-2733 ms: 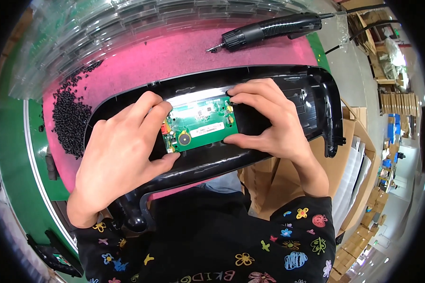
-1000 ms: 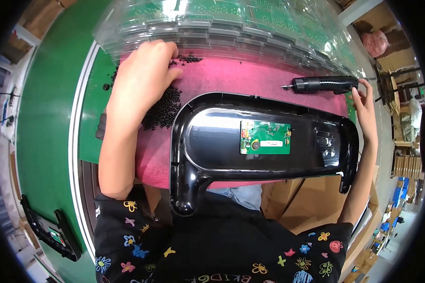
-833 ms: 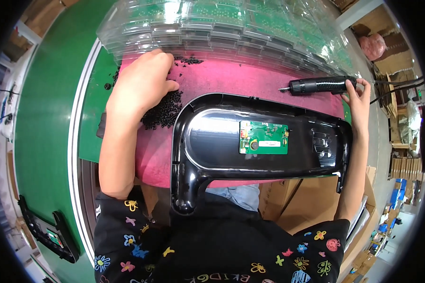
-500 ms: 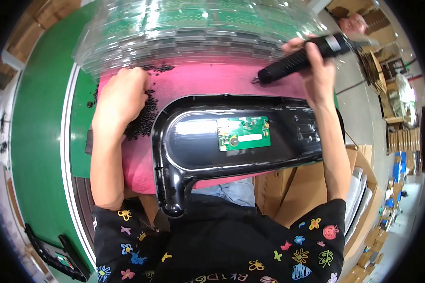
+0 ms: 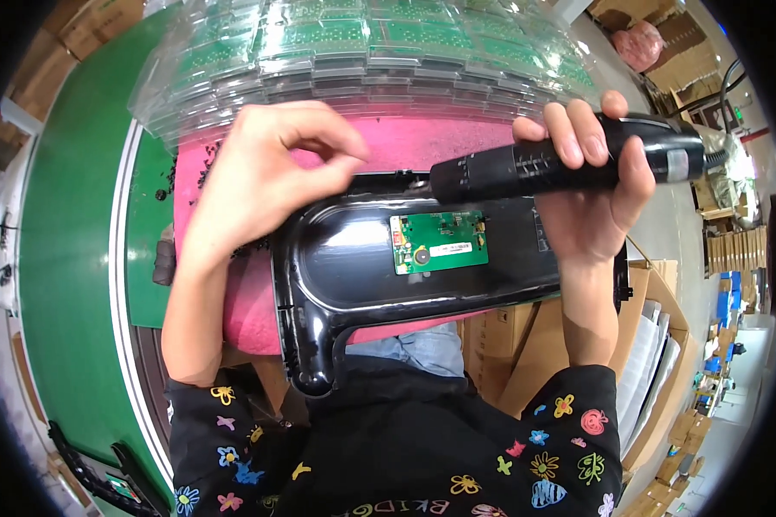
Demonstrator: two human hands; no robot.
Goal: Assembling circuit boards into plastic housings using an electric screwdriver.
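My right hand point(image 5: 591, 215) grips a black electric screwdriver point(image 5: 483, 175), held level with its tip pointing left, above the far edge of a black plastic housing point(image 5: 336, 250). Thumb and fingertips of my left hand point(image 5: 259, 172) are pinched together a little left of that tip. Whatever the pinch holds is too small to make out. Inside the housing lies a green circuit board point(image 5: 457, 234). Small black screws point(image 5: 207, 164) are scattered on the pink mat point(image 5: 397, 138), partly hidden behind my left hand.
Stacked clear plastic trays point(image 5: 362, 69) with green boards stand along the far side. Another black housing point(image 5: 103, 474) rests on the green surface point(image 5: 69, 284) at left. Cardboard boxes point(image 5: 526, 345) are at near right. A cable point(image 5: 716, 159) trails from the screwdriver.
My left hand has come right from the screw pile to the housing's far edge, fingers pinched. The screwdriver has moved nearer and left, from a tilted to a nearly level position.
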